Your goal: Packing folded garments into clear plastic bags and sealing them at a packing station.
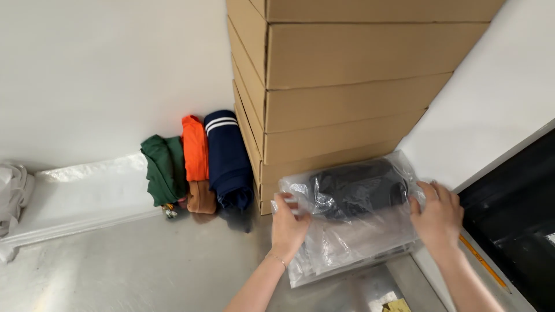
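while pinching the clear plastic bag (352, 222) at both ends, left hand (289, 224) and right hand (437, 216) closed on its edges, dark folded garment (358, 188) inside, resting on the floor against the cardboard boxes (341, 86). could slip: slick film, loose garment sliding toward the open end. crowding on the left by rolled green (165, 169), orange (195, 149) and navy clothes (227, 157); black frame (514, 225) close on the right.
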